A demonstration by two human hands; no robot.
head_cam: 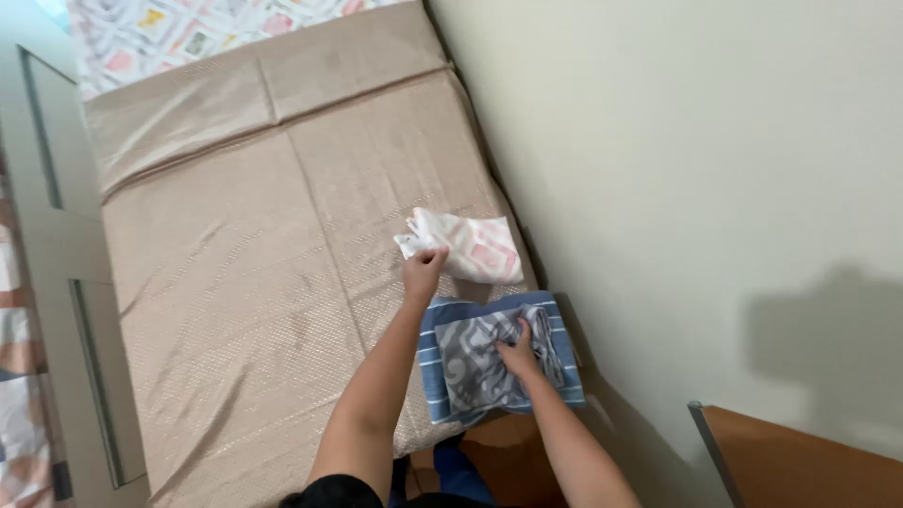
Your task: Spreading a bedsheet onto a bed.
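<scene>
My left hand grips the near edge of a folded white cloth with a pink pattern, which lies on the tan bedspread close to the wall. My right hand presses down on a folded grey and white patterned cloth. That grey cloth rests on top of a folded blue striped cloth at the bed's near right corner. The pink cloth sits just beyond the blue one, touching or nearly touching it.
A cream wall runs along the bed's right side. A patterned pillow or sheet lies at the far end. A grey panelled door or wardrobe stands at the left. A brown wooden furniture corner shows at the lower right.
</scene>
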